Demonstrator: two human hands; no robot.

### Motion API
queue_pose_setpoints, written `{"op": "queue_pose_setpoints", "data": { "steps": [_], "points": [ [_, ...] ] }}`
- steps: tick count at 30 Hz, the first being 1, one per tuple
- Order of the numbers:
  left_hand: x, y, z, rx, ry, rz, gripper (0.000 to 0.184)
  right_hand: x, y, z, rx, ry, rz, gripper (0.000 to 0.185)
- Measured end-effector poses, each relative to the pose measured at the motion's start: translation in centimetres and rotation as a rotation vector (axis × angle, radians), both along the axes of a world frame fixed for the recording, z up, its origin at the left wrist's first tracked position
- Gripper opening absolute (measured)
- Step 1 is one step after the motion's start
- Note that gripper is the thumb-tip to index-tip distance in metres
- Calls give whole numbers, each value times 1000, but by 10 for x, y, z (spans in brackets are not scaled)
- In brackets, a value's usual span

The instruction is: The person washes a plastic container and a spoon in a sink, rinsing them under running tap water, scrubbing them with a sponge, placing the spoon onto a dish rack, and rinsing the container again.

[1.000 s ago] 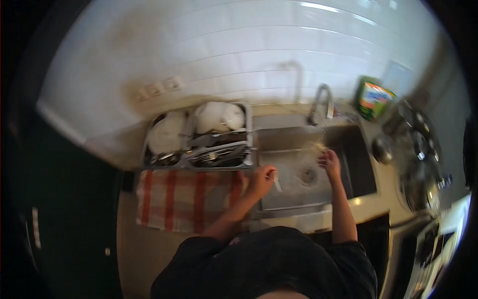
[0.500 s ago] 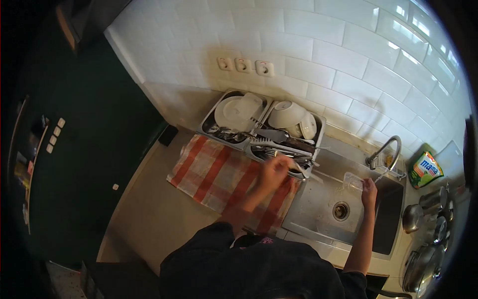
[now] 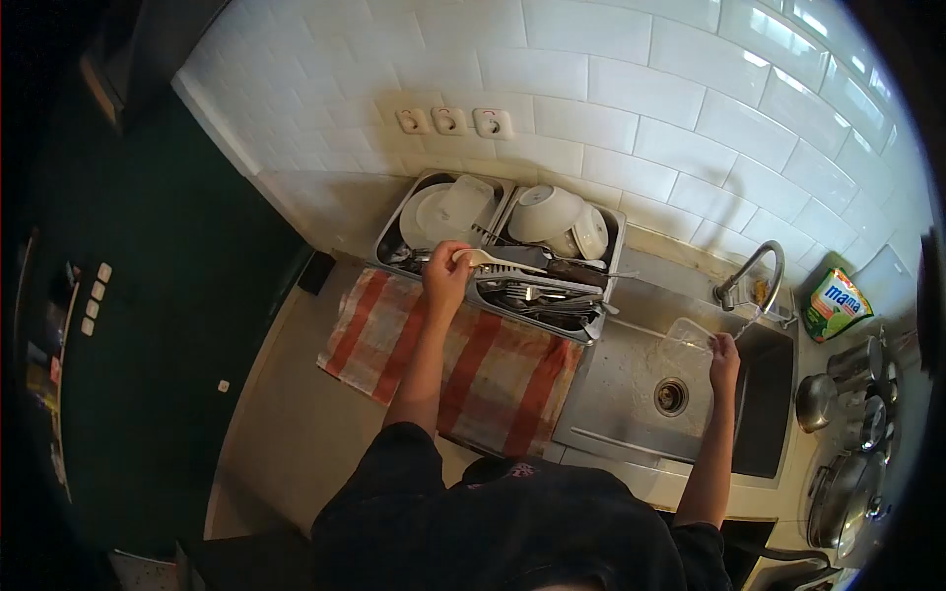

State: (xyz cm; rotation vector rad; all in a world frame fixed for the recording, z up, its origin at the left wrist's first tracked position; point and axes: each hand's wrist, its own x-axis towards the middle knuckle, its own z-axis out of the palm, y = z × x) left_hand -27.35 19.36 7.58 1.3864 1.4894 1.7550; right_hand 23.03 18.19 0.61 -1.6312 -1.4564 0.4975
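Note:
My left hand is closed on the end of a cream-coloured spoon, held over the trays of washed dishes. Below it lie several metal forks and other cutlery in the front of the right tray. Over the sink, my right hand grips the edge of a clear plastic container, near the running tap. The container is tilted, and its far side is hard to make out against the steel.
White plates fill the left tray; white bowls stand in the right one. A red-and-white checked cloth covers the counter in front. Right of the sink are a detergent pouch and several metal pots.
My left hand has moved left with the spoon, from the cutlery at the front of the right tray toward the left tray. My right hand stays over the sink with the container.

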Motion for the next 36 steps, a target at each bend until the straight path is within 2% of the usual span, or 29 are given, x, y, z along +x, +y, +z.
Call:
{"op": "queue_pose_setpoints", "data": {
  "steps": [3, 6, 10, 12, 13, 14, 17, 21, 24, 27, 29, 31, 33, 35, 36],
  "points": [
    [15, 22, -17, -64, 29, -95, 11, 21, 5, -29, 43, 208, 81, 10],
    [33, 24, -18, -161, 40, -171, 11, 34, -5, -31, -150, 467, -3, 13],
    [43, 20, -44, -262, 55, -213, 11, 29, -27, -18, -222, 900, -177, 18],
    [40, 18, -59, -252, 215, -144, 15, 33, -34, -26, -227, 1010, -193, 18],
    [46, 12, -47, -244, 295, -107, 16, 33, -36, -29, -230, 1065, -198, 18],
    [53, 2, -34, -179, 561, 4, 20, 33, -37, -33, -243, 1064, -220, 19],
    [53, 4, -45, -124, 783, 61, 22, 28, -42, -38, -275, 1083, -288, 21],
    [64, 3, -32, -29, 894, 110, 23, 29, -56, -42, -277, 1164, -322, 28],
    [107, -2, 6, -45, 885, 95, 20, 32, -59, -43, -261, 1210, -344, 28],
    [177, -4, 17, 75, 600, -321, 17, 39, -63, -47, -243, 1254, -339, 27],
    [228, -20, 20, -195, 484, -602, 16, 42, -64, -47, -229, 1278, -334, 26],
    [265, -20, -3, -119, 531, -831, 20, 42, -67, -40, -217, 1302, -347, 25],
    [294, -6, -41, 332, 699, -791, 31, 45, -69, -37, -197, 1298, -358, 25],
    [319, 11, -99, 200, 771, -641, 35, 49, -71, -31, -167, 1288, -372, 25],
    [327, 14, -100, 135, 806, -563, 38, 50, -71, -27, -147, 1279, -379, 25]
  ]
}}
